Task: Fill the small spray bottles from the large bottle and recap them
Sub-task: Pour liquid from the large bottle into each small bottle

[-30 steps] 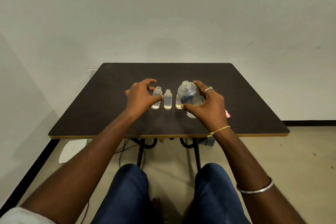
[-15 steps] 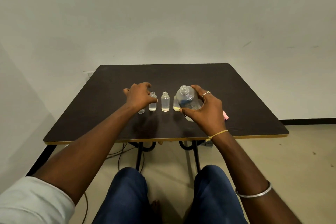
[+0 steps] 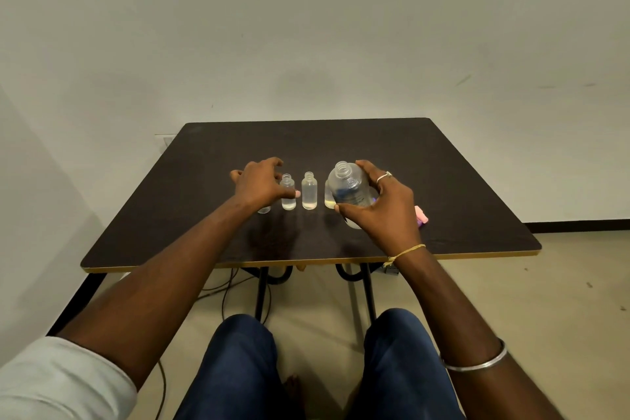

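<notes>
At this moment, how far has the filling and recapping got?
Done: caps are off; the large bottle and two small bottles stand open-necked, each small one with only a little liquid at the bottom. In hand: the right hand holds the large bottle; the left hand steadies a small bottle. Left: most filling, all recapping.

Even, dim indoor light; soft shadows under hands (image 3: 262,186) on table (image 3: 443,181); wide-angle bending at edges; sharp.

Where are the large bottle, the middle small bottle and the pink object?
large bottle (image 3: 351,189), head view, on its clear body.
middle small bottle (image 3: 309,193), head view, on its body.
pink object (image 3: 421,215), head view, on its visible side.
</notes>
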